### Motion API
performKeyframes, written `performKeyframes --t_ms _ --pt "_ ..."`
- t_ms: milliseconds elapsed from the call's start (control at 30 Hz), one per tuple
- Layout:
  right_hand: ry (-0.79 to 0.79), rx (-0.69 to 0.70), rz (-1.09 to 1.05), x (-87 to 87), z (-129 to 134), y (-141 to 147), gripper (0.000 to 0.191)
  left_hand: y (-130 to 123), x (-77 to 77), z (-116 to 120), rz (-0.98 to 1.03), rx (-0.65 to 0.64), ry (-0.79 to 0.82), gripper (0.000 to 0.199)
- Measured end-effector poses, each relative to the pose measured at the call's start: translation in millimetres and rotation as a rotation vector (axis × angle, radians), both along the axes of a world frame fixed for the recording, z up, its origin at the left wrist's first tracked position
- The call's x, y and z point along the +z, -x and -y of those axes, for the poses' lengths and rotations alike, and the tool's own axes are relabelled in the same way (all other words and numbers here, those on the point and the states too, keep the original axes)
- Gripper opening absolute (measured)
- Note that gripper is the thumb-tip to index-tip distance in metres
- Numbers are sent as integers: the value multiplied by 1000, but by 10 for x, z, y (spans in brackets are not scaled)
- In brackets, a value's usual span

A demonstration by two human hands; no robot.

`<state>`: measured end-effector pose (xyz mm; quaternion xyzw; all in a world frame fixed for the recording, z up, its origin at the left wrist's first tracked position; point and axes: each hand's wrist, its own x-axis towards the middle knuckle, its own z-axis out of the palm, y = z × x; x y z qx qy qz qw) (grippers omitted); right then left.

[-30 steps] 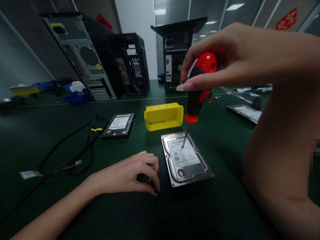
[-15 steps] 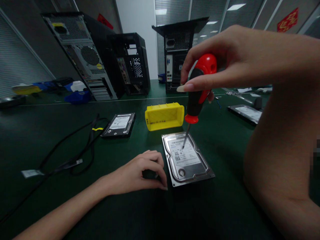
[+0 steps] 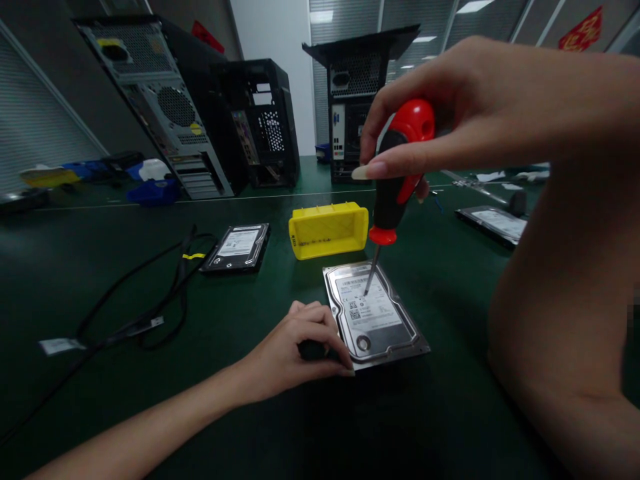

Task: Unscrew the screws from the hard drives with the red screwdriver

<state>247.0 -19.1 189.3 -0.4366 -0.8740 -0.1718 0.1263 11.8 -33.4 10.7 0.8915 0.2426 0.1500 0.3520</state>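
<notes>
A silver hard drive (image 3: 383,337) with a white label lies flat on the green table. My right hand (image 3: 450,127) is closed around the red and black handle of a screwdriver (image 3: 390,207). The screwdriver leans slightly, and its tip meets the drive's label near the middle. At the drive's near left corner, my left hand (image 3: 300,343) has its thumb and fingers curled together against the edge. The left fingertips partly cover that corner.
Behind the drive a yellow bin (image 3: 327,230) lies on its side. To the left are a second hard drive (image 3: 237,248) and black cables (image 3: 175,300); another drive (image 3: 493,223) is at right. Computer cases (image 3: 270,127) stand at the back.
My left hand has moved right, from beside the hard drive to its near left corner. My right hand and the screwdriver have stayed almost in place.
</notes>
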Motion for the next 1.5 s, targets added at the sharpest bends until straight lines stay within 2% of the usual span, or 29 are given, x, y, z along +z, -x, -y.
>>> performKeyframes --t_ms 267,467,800,1000,1133,1500 --pt "6 0 -5 -12 3 9 57 8 -8 -18 6 11 19 8" --pt "11 49 -19 -6 -25 6 55 24 5 -33 -3 3 54 12" --pt "-2 6 8 -1 -8 15 60 70 -53 -77 12 -29 61 13" --pt "12 46 -8 -8 -5 5 59 -15 36 32 -56 64 95 22" --pt "-7 55 -13 -25 2 1 60 -59 26 95 -97 168 123 26" --pt "-11 23 7 -11 -19 9 63 -28 -39 91 -79 154 79 20"
